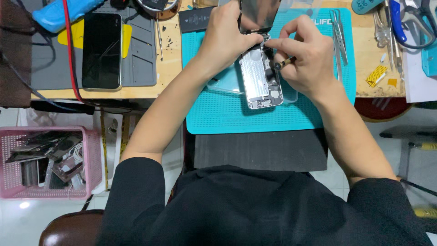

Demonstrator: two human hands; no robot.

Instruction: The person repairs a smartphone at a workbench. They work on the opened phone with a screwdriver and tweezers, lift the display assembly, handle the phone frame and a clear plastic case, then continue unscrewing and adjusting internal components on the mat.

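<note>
Fingers [273,44] of your right hand [302,57] pinch a small screwdriver [284,63]; your left hand [227,38] grips the opened phone [260,77] on the teal mat [227,114]. It looks light and fragile, so hold its edges

Bare silvery metal phone chassis [260,77] on matt teal rubbery mat [246,116]

An opened silver phone [261,79] lay flat on the teal mat, its innards bare, its screen panel [257,14] tilted up at the far end.
</note>
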